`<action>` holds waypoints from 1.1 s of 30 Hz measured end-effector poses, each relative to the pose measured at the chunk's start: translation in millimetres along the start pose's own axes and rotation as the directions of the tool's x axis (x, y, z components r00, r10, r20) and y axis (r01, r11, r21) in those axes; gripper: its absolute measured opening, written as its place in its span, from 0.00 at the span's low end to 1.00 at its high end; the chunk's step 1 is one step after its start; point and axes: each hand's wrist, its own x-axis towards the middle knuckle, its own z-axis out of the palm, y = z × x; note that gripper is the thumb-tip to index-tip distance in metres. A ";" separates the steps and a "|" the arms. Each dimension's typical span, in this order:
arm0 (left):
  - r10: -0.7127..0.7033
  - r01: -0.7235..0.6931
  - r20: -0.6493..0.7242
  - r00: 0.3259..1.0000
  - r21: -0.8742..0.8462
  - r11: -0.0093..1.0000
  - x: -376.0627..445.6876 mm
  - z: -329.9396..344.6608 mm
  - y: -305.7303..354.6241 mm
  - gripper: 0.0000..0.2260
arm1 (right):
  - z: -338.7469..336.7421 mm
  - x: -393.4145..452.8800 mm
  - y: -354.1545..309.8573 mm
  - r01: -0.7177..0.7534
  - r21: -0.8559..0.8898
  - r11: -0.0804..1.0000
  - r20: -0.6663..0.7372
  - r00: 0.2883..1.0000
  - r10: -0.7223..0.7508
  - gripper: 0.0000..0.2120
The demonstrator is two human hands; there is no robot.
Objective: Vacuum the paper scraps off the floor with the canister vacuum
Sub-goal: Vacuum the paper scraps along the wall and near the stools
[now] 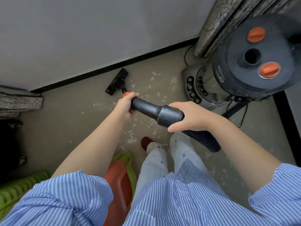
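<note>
I see the left hand (pixel 125 105) and right hand (pixel 187 117) both wrapped around the vacuum handle (pixel 156 111), hose (pixel 203 141) trailing behind the right. The floor head (pixel 117 81) sits by the wall's black baseboard (pixel 114 68), paper scraps (pixel 153 77) scattered around it. The canister (pixel 244 62) stands close on the right (its far edge cut off). Green baskets (pixel 16 190) and an orange tub (pixel 118 181) crowd the lower left, partly hidden by sleeves.
</note>
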 end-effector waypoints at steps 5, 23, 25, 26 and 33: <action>-0.023 0.023 0.036 0.999 0.022 0.999 -9.0 2.7 -11.2 0.06 | 3.0 -16.1 4.7 -0.010 -0.027 1.000 -0.013 1.000 0.009 0.15; -0.107 0.110 0.171 0.979 -0.008 0.994 -20.6 8.6 -31.2 0.06 | -1.2 -50.4 3.4 -0.048 -0.017 0.999 -0.029 0.998 0.048 0.16; -0.127 0.129 0.170 0.977 -0.004 0.992 -19.0 6.9 -31.2 0.04 | -0.2 -49.4 -0.2 -0.052 -0.042 0.998 -0.021 0.998 0.051 0.16; -0.133 0.136 0.168 0.977 -0.005 0.991 -17.8 6.4 -31.6 0.04 | 0.5 -48.2 -1.0 -0.057 -0.054 0.997 -0.018 0.998 0.056 0.16; -0.163 0.164 0.142 0.976 0.000 0.986 -9.5 6.8 -38.3 0.06 | 7.4 -37.0 4.1 -0.096 -0.090 0.991 -0.009 0.995 0.096 0.18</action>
